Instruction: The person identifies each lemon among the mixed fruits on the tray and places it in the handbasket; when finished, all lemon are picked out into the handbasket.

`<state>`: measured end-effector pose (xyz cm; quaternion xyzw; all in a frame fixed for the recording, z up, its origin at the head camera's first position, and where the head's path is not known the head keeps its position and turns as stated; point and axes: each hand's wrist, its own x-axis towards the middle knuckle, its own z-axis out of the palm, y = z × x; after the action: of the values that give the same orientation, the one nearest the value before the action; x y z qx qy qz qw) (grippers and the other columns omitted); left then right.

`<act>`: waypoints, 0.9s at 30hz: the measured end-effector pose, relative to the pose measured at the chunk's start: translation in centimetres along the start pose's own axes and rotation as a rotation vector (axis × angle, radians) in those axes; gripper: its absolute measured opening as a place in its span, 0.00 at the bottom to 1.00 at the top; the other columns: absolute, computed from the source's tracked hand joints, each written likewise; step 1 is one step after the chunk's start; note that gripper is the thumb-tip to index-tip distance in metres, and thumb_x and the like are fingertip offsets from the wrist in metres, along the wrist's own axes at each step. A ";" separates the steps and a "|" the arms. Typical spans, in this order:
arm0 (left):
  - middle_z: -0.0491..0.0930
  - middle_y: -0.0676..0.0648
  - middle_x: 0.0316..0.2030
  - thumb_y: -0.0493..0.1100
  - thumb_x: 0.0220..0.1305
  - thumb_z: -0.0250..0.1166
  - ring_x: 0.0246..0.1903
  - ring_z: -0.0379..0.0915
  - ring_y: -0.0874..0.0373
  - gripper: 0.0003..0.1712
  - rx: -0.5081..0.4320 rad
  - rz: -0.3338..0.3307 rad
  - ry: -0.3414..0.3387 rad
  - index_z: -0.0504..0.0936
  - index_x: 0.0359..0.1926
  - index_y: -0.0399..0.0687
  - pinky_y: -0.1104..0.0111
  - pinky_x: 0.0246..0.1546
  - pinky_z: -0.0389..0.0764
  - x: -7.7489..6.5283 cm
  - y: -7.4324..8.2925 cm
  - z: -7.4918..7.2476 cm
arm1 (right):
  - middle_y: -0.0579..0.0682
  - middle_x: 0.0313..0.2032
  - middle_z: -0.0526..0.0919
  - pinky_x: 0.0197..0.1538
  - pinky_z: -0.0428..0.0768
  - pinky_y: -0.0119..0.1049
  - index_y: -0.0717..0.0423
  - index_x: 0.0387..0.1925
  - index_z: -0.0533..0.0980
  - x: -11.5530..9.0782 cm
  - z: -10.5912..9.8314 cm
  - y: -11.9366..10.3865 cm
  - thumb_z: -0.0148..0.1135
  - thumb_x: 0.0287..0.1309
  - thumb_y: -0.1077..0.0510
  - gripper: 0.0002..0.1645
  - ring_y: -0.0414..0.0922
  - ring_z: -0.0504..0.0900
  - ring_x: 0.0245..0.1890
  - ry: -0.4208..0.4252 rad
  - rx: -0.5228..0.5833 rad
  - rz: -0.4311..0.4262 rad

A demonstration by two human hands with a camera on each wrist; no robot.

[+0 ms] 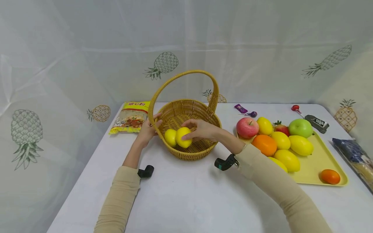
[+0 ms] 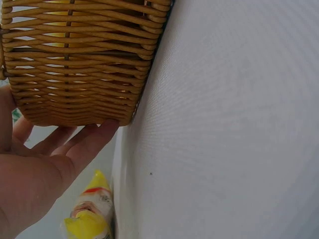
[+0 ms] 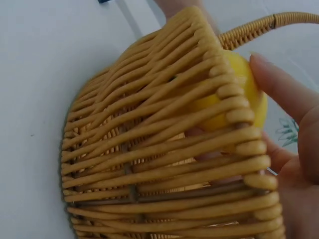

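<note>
A round wicker basket (image 1: 190, 156) with a tall arched handle stands on the table. Inside it, my right hand (image 1: 201, 129) grips a yellow lemon (image 1: 181, 132), thumb on the near side. A second lemon (image 1: 170, 138) lies against the basket's left wall, right beside the first. My left hand (image 1: 147, 130) holds the basket's left side by the handle's foot. In the left wrist view, its fingers (image 2: 92, 144) lie along the outer weave, with the thumb up by the rim. The right wrist view shows the held lemon (image 3: 254, 107) partly hidden behind the weave.
At right, a yellow tray (image 1: 314, 166) bears apples, several lemons, oranges and a strawberry. A noodle packet (image 1: 131, 118) lies left of the basket. Behind the tray are a purple-wrapped sweet (image 1: 240, 108), lollipops and a black packet (image 1: 317, 123). A dark bag (image 1: 354, 155) lies at the right edge.
</note>
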<state>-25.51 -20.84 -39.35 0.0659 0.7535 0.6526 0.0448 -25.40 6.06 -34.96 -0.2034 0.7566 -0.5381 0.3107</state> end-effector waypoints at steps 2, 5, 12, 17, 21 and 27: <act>0.57 0.36 0.70 0.44 0.75 0.52 0.64 0.60 0.37 0.30 -0.006 -0.011 -0.003 0.58 0.73 0.44 0.48 0.53 0.74 -0.2 0.5 0.1 | 0.59 0.59 0.68 0.51 0.79 0.45 0.56 0.61 0.68 0.2 0.0 0.2 0.71 0.55 0.59 0.34 0.52 0.76 0.50 0.002 -0.028 0.016; 0.55 0.34 0.70 0.41 0.75 0.51 0.64 0.58 0.35 0.30 -0.002 -0.022 -0.008 0.57 0.73 0.40 0.46 0.53 0.73 -0.7 1.6 0.5 | 0.61 0.59 0.68 0.49 0.80 0.42 0.57 0.61 0.69 0.4 0.1 0.7 0.72 0.55 0.57 0.34 0.52 0.76 0.50 0.005 -0.079 0.032; 0.55 0.34 0.70 0.41 0.75 0.50 0.64 0.58 0.36 0.29 0.010 -0.015 0.001 0.57 0.73 0.40 0.45 0.54 0.72 -0.9 1.6 0.6 | 0.60 0.57 0.70 0.46 0.81 0.38 0.56 0.60 0.70 1.1 1.0 1.1 0.72 0.54 0.54 0.34 0.50 0.77 0.48 -0.021 -0.130 0.061; 0.57 0.38 0.70 0.46 0.75 0.52 0.63 0.61 0.39 0.30 0.025 -0.002 0.009 0.59 0.73 0.47 0.48 0.53 0.74 -0.2 0.2 0.2 | 0.61 0.57 0.69 0.46 0.82 0.42 0.59 0.60 0.70 1.2 1.2 1.2 0.69 0.58 0.60 0.30 0.51 0.78 0.47 -0.041 -0.013 0.093; 0.57 0.37 0.70 0.47 0.75 0.52 0.62 0.62 0.39 0.30 0.033 0.010 0.014 0.60 0.73 0.47 0.49 0.53 0.74 -0.1 0.0 0.1 | 0.61 0.56 0.70 0.49 0.80 0.45 0.63 0.62 0.68 1.0 0.8 1.1 0.65 0.61 0.62 0.29 0.51 0.79 0.47 -0.051 0.063 0.074; 0.58 0.36 0.69 0.46 0.75 0.52 0.62 0.62 0.39 0.30 0.032 0.015 0.008 0.59 0.73 0.47 0.50 0.52 0.75 -0.1 0.0 0.1 | 0.64 0.59 0.70 0.54 0.76 0.52 0.67 0.66 0.63 -0.2 -1.2 0.6 0.57 0.68 0.60 0.29 0.57 0.73 0.57 -0.027 0.127 0.055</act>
<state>-25.38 -20.77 -39.39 0.0698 0.7634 0.6411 0.0358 -26.12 7.20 -35.18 -0.1698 0.7220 -0.5736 0.3478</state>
